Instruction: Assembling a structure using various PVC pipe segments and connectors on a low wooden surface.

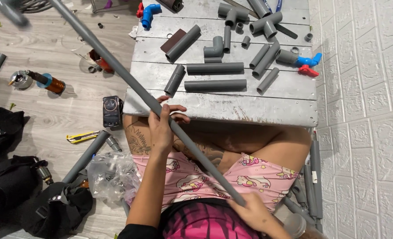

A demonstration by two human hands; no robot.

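One long grey pipe (130, 84), two blue valves (148, 14), one phone (111, 111), one yellow utility knife (82, 137).

I see bright, even light with soft shadows; the long grey plastic pipe (117, 66) blurs toward the top-left corner, where edges bend.

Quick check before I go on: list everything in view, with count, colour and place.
long pipe: 1, grey, held slantwise across the lap
work board: 1, grey-white planks, ahead of the knees
cut pipe pieces: about a dozen, grey, on the board
elbow fitting: 1, grey, mid board
tee fittings: 2, grey, far end of the board
ball valves: 2, blue with red handles, right edge and far left corner
phone: 1, black, floor left of the board
utility knife: 1, yellow, floor
plastic bag: 1, clear, floor
left hand: gripping the pipe's middle
right hand: gripping the pipe's near end
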